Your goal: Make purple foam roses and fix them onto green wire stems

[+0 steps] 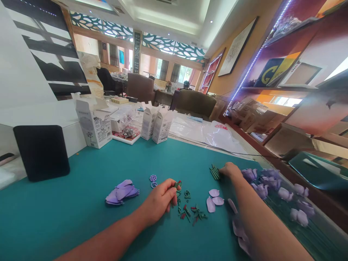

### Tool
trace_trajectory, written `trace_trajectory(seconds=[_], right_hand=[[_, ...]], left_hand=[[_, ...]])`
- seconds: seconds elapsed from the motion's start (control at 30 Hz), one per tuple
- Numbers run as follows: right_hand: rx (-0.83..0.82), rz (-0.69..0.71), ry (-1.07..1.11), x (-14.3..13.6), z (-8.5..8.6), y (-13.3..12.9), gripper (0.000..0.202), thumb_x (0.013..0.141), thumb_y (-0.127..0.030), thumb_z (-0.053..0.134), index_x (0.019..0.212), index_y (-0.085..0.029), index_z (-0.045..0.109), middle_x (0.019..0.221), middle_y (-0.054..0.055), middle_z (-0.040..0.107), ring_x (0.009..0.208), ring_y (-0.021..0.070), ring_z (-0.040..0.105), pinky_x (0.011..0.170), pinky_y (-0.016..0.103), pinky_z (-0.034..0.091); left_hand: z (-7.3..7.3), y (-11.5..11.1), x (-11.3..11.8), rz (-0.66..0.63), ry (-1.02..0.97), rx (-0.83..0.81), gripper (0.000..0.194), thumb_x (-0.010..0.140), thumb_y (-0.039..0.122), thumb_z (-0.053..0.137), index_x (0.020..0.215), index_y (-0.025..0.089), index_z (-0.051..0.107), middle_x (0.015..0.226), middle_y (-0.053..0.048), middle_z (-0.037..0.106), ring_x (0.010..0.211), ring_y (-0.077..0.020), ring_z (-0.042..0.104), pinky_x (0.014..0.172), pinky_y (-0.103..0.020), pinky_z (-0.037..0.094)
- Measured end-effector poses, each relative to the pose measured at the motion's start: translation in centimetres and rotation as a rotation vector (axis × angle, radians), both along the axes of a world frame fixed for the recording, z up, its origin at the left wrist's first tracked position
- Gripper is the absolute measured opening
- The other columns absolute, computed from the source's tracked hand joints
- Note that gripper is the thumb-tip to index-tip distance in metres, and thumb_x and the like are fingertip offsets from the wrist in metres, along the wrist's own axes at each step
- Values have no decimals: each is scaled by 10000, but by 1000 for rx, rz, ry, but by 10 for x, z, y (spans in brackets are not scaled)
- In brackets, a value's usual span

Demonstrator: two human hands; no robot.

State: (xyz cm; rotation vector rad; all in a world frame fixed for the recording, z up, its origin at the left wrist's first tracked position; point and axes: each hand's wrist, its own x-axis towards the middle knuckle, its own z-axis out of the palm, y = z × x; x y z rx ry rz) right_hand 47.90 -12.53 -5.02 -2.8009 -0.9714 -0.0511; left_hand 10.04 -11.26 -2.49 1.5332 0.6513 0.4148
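Note:
My left hand (164, 197) is closed, pinching a small green part (177, 185) with a red tip beside it. Small green and red pieces (198, 213) lie scattered just right of it. My right hand (230, 169) reaches to a bundle of green sticks (214, 172); its fingertips are hidden, so its grip is unclear. Purple petals (122, 192) are stacked at the left, and two purple rings (153, 181) lie near my left hand. Pale petals (214, 200) sit between my hands and the finished-looking purple flowers (285, 194) at the right.
Behind the green mat (89, 217) stand white boxes (161, 127) and a tray (126, 136) of small parts. A black tablet-like panel (42, 153) stands at the left. Plastic bags (206, 132) lie at the back, shelves (288, 87) rise at the right.

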Motion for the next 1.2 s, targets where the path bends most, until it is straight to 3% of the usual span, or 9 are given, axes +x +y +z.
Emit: trace_trajectory(seconds=[0.13,0.3,0.43,0.53,0.7,0.9,1.07,1.2], right_hand=[[31,-51,36,-9,10,-4,154,553,-196,638,697,-172,689,791,176,680,819,319,655,648,361,464],[196,14,75,-39,42,-16,200,633,-242,570,777,-151,675,814,165,675,851,330,635,667,370,452],[397,216,221,-95,55,-30,450,721,-326,509,1155,-220,560,792,13,651,639,160,599,572,267,450],[728,477,645,-153,51,-44,409,669,-356,611,1041,-186,604,676,-10,586,566,140,532,474,250,406],[974,478,850,-222,41,-58,318,630,-368,705,892,-197,646,650,-2,611,612,147,575,481,237,431],[1110,374,982,-228,35,-60,317,574,-371,789,793,-189,647,658,-4,637,622,143,607,494,227,474],[1063,338,1089,-219,31,-65,311,569,-377,809,741,-180,641,679,11,673,651,161,652,526,236,517],[1123,337,1080,-223,32,-67,287,604,-371,792,754,-178,642,687,11,684,638,149,660,528,225,523]], left_hand=[[3,-2,0,16,-39,-5,238,849,339,385,928,158,519,726,-5,558,540,-85,429,553,-227,347],[5,-1,-1,14,-71,-88,256,834,281,390,1005,141,519,671,17,540,478,-66,354,508,-217,286],[10,-4,-3,-22,-109,-158,346,814,229,400,1136,148,498,672,28,544,469,-59,356,491,-210,268],[11,-7,-4,-39,-127,-191,364,790,213,418,1138,152,506,678,29,544,472,-57,381,478,-206,267],[9,-7,-4,-47,-158,-189,341,786,214,420,1107,159,521,674,34,538,438,-44,367,441,-196,231],[6,-6,-3,-16,-200,-166,313,849,353,422,1036,134,542,567,55,478,402,-41,288,420,-197,199],[2,-6,-2,-17,-163,-139,299,851,340,436,1035,137,556,579,47,501,426,-48,362,455,-192,260],[0,-7,-1,-16,-139,-95,291,856,328,434,1032,136,562,584,46,502,442,-52,366,478,-199,279]])
